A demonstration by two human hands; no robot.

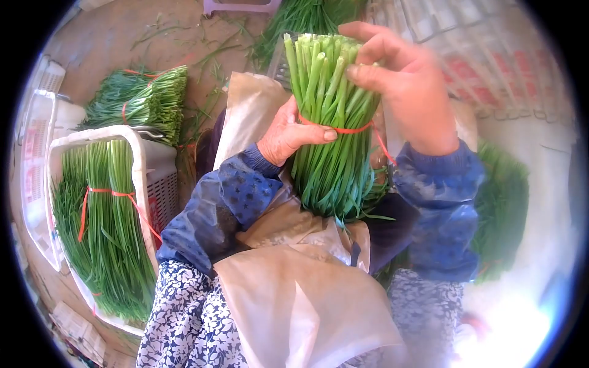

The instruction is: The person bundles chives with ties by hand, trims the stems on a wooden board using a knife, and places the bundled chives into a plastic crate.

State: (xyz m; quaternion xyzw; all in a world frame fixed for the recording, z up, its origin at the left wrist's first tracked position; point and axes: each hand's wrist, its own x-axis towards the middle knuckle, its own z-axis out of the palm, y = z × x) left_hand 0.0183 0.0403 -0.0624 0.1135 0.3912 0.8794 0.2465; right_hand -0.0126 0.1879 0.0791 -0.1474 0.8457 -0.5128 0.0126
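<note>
In the head view, the banded bunch of garlic chives (334,175) stands roughly upright above the lap, cut stem ends up and leaf tips down. The left hand (283,134) grips its side near the red tie (353,130), thumb across the front; the other fingers are hidden behind. The right hand (408,83) has its fingers parted and loosely curved at the upper corner of the stems; whether they press is unclear.

The bunch looks fairly light, firm at the pale stems but limp and easily bruised at the leaves, and perhaps slippery if damp. The tied waist seems the best hold; squeezing lower could crush leaves, and loose stalks could slide lengthwise.

The pale apron (300,294) lies beneath, with some open room between the bunch and the white crate (142,165) on the left. That crate's rim and the stacked bundles (138,101) behind it bound leftward movement; more greens (300,21) lie close beyond the stem ends.
</note>
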